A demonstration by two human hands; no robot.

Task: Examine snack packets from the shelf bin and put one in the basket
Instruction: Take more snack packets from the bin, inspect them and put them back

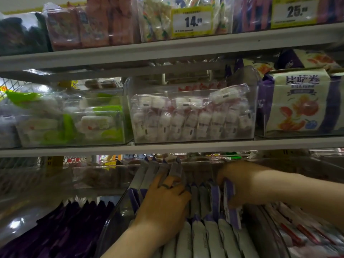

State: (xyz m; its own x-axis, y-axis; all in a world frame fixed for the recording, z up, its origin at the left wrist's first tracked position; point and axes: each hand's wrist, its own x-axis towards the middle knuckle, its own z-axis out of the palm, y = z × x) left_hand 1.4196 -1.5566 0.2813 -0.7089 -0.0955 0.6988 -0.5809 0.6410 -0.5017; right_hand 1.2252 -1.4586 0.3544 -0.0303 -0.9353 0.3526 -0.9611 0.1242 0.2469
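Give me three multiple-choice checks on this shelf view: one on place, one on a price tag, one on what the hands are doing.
1. Where are both hands?
A. top shelf
B. middle shelf
C. bottom bin of upright packets

2. What does the tag over the white, multicoloured snacks read?
A. 14
B. 25
C. 40

3. What is the right hand doing?
A. hanging empty
B. gripping a purple packet
C. holding a basket

Answers: 1 C, the left hand and right hand are in the bottom bin. 2 A, the tag shows 14. 3 B, the right hand's fingers close on a purple packet raised above the row.
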